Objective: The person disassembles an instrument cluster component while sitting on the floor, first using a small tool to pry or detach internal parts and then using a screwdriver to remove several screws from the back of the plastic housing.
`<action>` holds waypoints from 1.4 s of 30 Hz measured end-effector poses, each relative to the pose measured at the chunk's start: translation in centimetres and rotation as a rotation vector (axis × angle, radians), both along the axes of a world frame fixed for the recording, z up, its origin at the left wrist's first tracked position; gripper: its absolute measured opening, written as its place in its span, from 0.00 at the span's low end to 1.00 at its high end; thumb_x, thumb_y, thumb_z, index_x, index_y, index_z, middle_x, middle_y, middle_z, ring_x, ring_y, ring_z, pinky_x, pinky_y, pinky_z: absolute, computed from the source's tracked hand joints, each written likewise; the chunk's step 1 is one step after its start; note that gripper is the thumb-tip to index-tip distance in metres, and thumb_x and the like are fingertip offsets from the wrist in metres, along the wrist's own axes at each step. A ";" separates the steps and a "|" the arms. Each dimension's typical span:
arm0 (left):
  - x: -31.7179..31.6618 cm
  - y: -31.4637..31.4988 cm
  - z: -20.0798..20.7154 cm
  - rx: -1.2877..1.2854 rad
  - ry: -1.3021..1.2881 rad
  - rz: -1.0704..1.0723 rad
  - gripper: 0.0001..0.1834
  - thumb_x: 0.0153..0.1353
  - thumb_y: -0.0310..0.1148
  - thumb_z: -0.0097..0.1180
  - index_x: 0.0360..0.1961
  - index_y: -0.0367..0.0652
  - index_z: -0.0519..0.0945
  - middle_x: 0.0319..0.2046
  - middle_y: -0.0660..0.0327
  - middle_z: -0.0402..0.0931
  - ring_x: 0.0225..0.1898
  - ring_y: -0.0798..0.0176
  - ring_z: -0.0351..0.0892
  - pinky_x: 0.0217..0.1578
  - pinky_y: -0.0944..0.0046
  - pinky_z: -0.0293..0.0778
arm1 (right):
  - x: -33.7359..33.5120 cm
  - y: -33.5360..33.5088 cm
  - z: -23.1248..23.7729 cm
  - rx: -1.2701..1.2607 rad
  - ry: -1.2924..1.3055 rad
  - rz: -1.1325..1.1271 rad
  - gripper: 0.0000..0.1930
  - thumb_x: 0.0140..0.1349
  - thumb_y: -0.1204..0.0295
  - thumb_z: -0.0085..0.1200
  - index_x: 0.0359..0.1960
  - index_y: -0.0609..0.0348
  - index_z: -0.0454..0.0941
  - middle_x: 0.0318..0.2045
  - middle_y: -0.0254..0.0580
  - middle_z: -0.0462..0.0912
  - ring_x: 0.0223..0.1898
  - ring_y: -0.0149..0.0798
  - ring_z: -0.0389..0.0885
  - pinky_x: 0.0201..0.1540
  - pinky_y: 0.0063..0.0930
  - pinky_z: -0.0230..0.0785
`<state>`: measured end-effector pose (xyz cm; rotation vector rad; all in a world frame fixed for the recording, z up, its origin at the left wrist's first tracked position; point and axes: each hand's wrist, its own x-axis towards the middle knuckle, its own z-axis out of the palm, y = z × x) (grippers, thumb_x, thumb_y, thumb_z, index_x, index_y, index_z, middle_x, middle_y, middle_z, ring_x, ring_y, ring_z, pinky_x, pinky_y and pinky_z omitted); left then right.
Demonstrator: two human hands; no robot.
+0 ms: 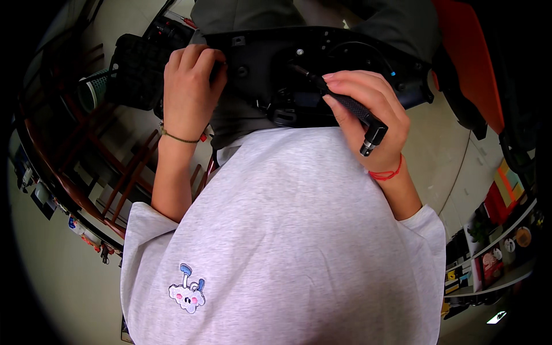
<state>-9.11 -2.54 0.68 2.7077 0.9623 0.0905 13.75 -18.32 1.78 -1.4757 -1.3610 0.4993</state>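
Observation:
A long black plastic casing (256, 60) lies across my lap, with small round fittings and a cable on its upward face. My left hand (191, 77) is closed round the left end of it, fingertips partly hidden. In my right hand (374, 100) is a black screwdriver (352, 107) with a knurled handle and an angled end piece. Fingers and thumb pinch the handle, and the shaft slants up and left over the casing. Whether its tip touches a screw is too dark to tell. A short blue-tipped cable (392, 73) sits near the right end of the casing.
An opened black tool case (135, 72) stands left of my left hand, with a red-handled tool (188, 22) above it. Beyond are a green and white bin (94, 92) and wooden chair frames (126, 178). An orange-red chair (471, 57) is at the right.

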 end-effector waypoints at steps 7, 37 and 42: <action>-0.6 -0.1 0.6 -0.120 -0.043 0.068 0.13 0.54 0.25 0.65 0.42 0.42 0.81 0.44 0.58 0.78 0.48 0.51 0.76 0.49 0.56 0.72 | 0.4 -0.1 0.3 -0.022 -0.002 -0.035 0.14 0.50 0.83 0.67 0.39 0.62 0.81 0.39 0.44 0.86 0.40 0.42 0.85 0.43 0.30 0.77; 2.1 1.1 0.5 -0.767 -0.704 0.351 0.10 0.68 0.24 0.55 0.49 0.35 0.80 0.43 0.61 0.82 0.42 0.72 0.79 0.46 0.72 0.74 | -0.1 2.7 -0.5 -0.100 -0.067 -0.087 0.11 0.54 0.78 0.67 0.40 0.60 0.82 0.37 0.43 0.85 0.38 0.42 0.84 0.40 0.29 0.76; 1.8 1.3 0.6 -0.787 -0.729 0.352 0.10 0.69 0.26 0.55 0.48 0.36 0.81 0.42 0.61 0.83 0.40 0.71 0.80 0.43 0.72 0.74 | -0.1 2.4 -0.1 -0.093 -0.196 -0.005 0.12 0.56 0.81 0.66 0.42 0.63 0.83 0.40 0.45 0.85 0.42 0.41 0.84 0.46 0.28 0.76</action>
